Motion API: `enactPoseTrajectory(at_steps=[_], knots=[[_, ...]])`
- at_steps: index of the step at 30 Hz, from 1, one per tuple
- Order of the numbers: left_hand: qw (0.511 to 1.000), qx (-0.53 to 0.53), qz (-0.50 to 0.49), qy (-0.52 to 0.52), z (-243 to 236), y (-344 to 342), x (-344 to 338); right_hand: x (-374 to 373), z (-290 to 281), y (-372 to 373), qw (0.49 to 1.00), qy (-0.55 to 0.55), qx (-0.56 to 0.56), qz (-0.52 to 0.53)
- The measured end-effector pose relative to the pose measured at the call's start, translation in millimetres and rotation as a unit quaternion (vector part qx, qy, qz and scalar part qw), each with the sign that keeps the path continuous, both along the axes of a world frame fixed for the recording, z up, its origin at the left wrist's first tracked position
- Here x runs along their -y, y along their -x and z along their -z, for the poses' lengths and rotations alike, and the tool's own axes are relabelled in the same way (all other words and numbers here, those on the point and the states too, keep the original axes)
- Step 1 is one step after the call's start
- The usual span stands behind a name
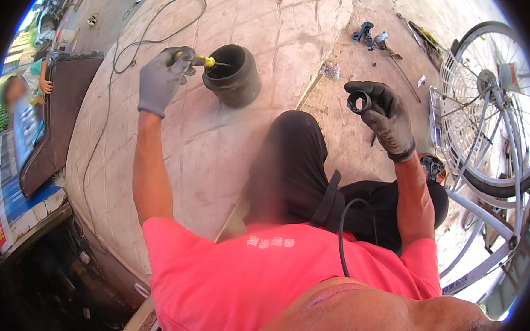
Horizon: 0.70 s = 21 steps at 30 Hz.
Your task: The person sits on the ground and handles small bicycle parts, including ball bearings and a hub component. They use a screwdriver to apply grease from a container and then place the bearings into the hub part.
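Your gloved left hand (167, 77) has its grip closed around a yellow-handled screwdriver (210, 62), its shaft showing against the mouth of a black cylindrical container (240, 90) on the floor (182, 137). Your gloved right hand (388, 120) pinches a short black ring (366, 102), well apart from the container.

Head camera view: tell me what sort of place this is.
Probably an informal repair spot, perhaps for bicycles: a bicycle is at the right, loose parts lie on the pale ground, and the gloved left hand holds a yellow-handled tool.
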<state>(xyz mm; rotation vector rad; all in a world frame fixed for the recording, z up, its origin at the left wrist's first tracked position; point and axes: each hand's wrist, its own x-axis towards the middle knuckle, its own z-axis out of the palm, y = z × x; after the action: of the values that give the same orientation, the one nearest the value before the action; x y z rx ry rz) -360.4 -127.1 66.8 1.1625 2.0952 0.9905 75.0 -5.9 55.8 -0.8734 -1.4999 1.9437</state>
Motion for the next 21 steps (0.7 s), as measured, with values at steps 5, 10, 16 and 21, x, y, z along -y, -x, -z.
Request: enactPoseTrajectory(at_steps=[5, 10, 16, 21], knots=[[0.997, -0.036, 0.032, 0.064, 19, -4, -28, 7, 2, 3, 1.000, 0.006, 0.001, 0.004], [0.945, -0.306, 0.093, 0.068, 49, 24, -53, -1, 1, 5, 1.000, -0.001, 0.021, -0.016], [0.993, -0.078, -0.007, 0.090, 44, -4, -42, -8, 16, -7, 0.991, 0.065, -0.120, -0.004], [0.981, -0.078, -0.001, -0.178, 32, -31, -36, -22, 24, -26, 0.980, 0.143, -0.128, 0.056]])
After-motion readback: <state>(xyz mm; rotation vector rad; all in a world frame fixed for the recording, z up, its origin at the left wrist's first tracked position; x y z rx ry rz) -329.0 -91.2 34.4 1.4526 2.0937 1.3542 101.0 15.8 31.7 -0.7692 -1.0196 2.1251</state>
